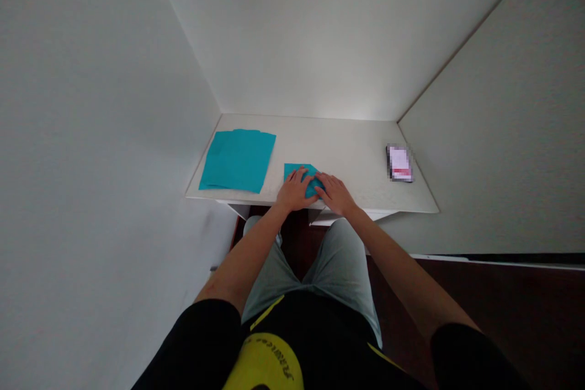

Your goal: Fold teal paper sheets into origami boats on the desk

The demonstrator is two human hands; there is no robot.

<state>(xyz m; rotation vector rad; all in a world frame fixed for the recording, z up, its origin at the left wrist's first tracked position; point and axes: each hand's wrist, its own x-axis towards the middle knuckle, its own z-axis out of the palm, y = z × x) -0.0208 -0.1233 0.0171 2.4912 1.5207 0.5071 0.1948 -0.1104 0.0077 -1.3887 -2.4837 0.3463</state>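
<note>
A small piece of teal paper [312, 187], seemingly folded, lies near the front edge of the white desk. Its upper right corner looks slanted. My left hand [293, 192] rests on its left and middle part with the fingers spread. Over the right edge of this paper lies my right hand [337, 194], fingers stretched out and pointing inward. Both hands press down flat, and they hide much of the paper. Just left of them, a loose stack of larger teal sheets [238, 160] covers the left side of the desk.
A phone [400, 163] with a blurred screen lies at the right end of the desk [356, 152]. White walls close in the desk at the left, back and right. My legs are under the front edge, above a dark floor [503, 311].
</note>
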